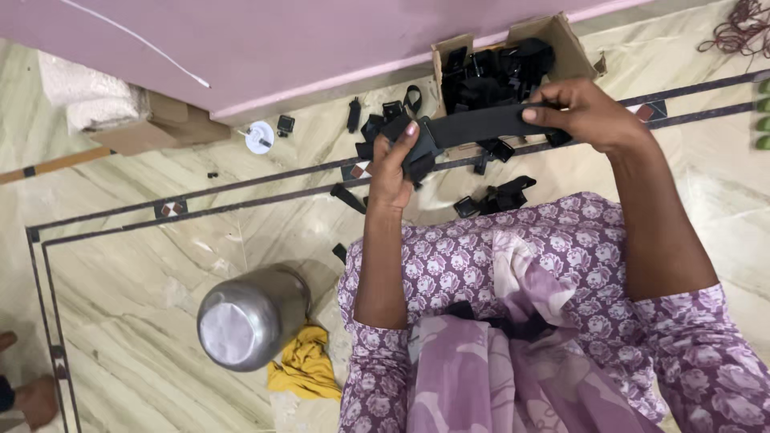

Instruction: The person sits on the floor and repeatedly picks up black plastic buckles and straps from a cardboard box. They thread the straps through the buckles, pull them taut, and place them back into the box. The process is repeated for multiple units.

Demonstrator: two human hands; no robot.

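Observation:
I hold a wide black strap stretched between both hands above the floor. My left hand grips its left end, where a black buckle piece hangs. My right hand pinches the right end, thumb on top. Just behind the strap stands an open cardboard box full of black straps and buckles. More loose black buckles and strap pieces lie on the marble floor under my hands and beside my knees, which are covered by purple flowered cloth.
A steel pot lies on its side at my left with a yellow cloth by it. A pink wall runs along the back. A white round lid, a cardboard piece and a red cord lie near the wall.

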